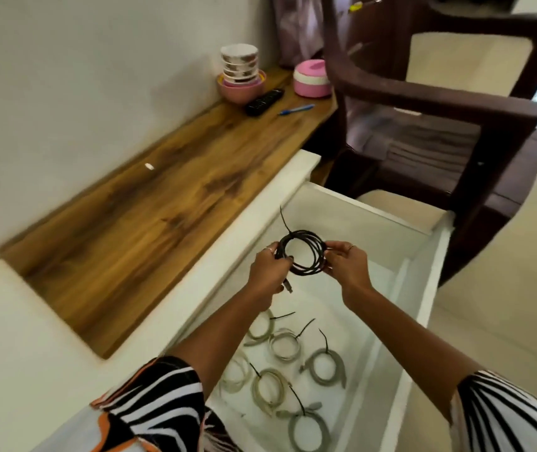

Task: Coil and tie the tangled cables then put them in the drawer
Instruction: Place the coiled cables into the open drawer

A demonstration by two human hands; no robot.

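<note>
A black cable coil (306, 238), bound with a black zip tie whose tail sticks up, hangs over the open white drawer (423, 288). My left hand (268, 272) grips the coil's left side, and a plug end pokes out below its fingers. My right hand (347, 264) pinches the coil's right side. Several grey coiled cables (327, 367) with black ties lie on the drawer floor near my body, partly hidden by my left forearm.
A wooden counter (150, 216) runs along the wall at left, carrying stacked bowls (240, 73), a pink container (311, 78), a remote (264, 102) and a blue pen (296, 109). A dark brown chair (440, 125) stands just beyond the drawer.
</note>
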